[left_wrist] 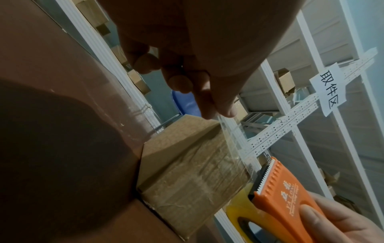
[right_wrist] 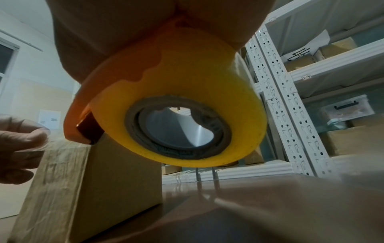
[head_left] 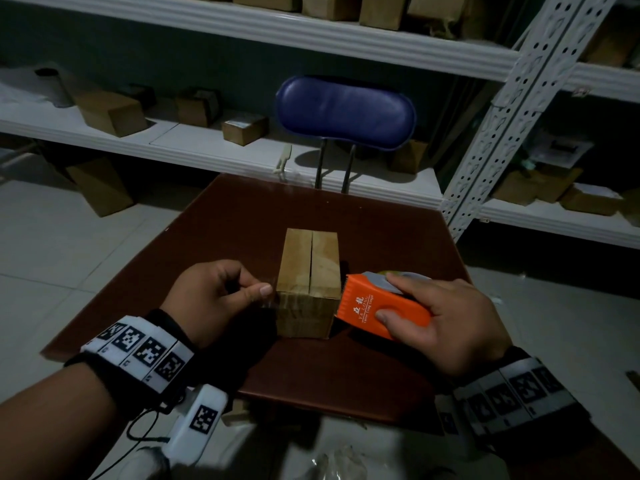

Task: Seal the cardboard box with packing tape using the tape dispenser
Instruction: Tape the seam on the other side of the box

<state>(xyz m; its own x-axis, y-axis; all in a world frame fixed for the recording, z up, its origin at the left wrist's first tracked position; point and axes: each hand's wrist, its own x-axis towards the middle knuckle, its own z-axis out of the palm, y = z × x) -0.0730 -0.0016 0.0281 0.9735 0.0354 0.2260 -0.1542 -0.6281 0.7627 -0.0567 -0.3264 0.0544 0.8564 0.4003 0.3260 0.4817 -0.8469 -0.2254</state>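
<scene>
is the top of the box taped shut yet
Not yet. The cardboard box has its flaps closed, but the top seam shows bare; the clear tape stretches across its near side, pinched by the left hand.

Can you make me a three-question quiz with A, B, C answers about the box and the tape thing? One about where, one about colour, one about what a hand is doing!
1. Where is the dispenser?
A. right of the box
B. on top of the box
C. on the chair

2. What colour is the dispenser?
A. blue
B. orange
C. green

3. What is the left hand doing?
A. lying flat on the table
B. pinching the tape end
C. lifting the box

Answers:
1. A, the right hand holds it against the box's right side.
2. B, its body is orange in every view.
3. B, thumb and finger pinch the clear tape stretched across the box's near face.
</scene>
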